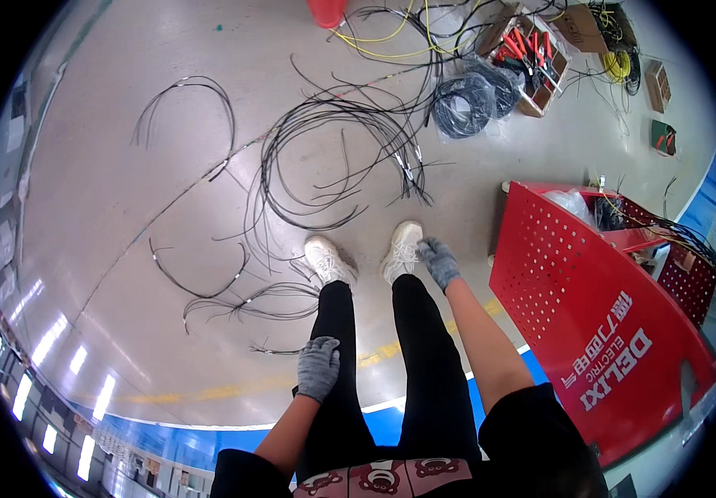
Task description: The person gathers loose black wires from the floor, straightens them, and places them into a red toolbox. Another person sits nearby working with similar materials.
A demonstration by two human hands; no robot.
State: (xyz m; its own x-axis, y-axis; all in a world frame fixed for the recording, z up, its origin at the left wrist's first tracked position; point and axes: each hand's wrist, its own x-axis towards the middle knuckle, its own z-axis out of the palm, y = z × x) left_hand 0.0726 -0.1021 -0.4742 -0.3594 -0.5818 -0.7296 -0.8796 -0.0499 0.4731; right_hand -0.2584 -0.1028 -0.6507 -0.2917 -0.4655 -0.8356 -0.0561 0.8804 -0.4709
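A pink bear-patterned cloth (pixel 379 480) sits at the person's waist, above black trousers (pixel 433 365). The gray-gloved left hand (pixel 319 368) is over the left leg, fingers loosely bent, with nothing seen in them; whether it touches the leg I cannot tell. The right hand (pixel 438 261), also gloved, appears beside the right white shoe (pixel 401 249), fingers close together and partly bent; I cannot tell how far open they are or whether they grip anything. To the right stands a red cart (pixel 574 307) with wires over its far side. Left of the shoes, black wires (pixel 243 305) lie on the floor; just beyond the shoes is a big loose loop of black cable (pixel 267 166). Farther off are a plastic-wrapped coil (pixel 462 124), a box (pixel 532 105) of red-handled tools (pixel 514 46) and a yellow coil (pixel 615 66)
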